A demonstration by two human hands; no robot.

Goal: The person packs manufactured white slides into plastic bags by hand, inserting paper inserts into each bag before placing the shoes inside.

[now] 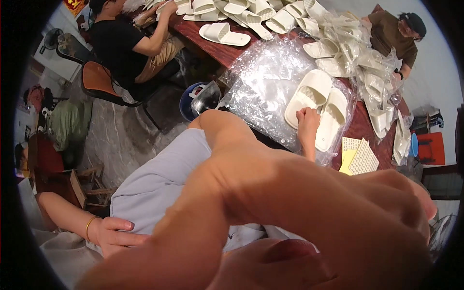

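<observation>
Two off-white slip-on slippers (309, 92) lie side by side on the right part of a dark red table (210, 46), upright, with their bands at the far end. Across the foreground runs a broad stretch of bare skin (290, 193), too close to the camera to tell whose it is. Beyond it, a heap of similar off-white slippers (290, 17), many wrapped in clear plastic, covers the far side of the table and its right edge. A person in a black top (113, 46) sits at far left with hands at the slippers there; a person in a brown top (394, 41) is at far right. Under the pair spreads a shiny sheet of clear plastic (261, 82). A blue round bin (186, 104) stands left of the table. Near the right slipper lie yellow sheets with small printed marks (365, 158). The right hand (308, 123) has its grip curled at the left slipper's near right edge; whether it pinches cannot be told. The left hand (116, 237), wearing a gold bracelet (89, 228), is at near left beside grey cloth (159, 169), fingers extended, its grip partly hidden, so whether it holds anything cannot be told.
</observation>
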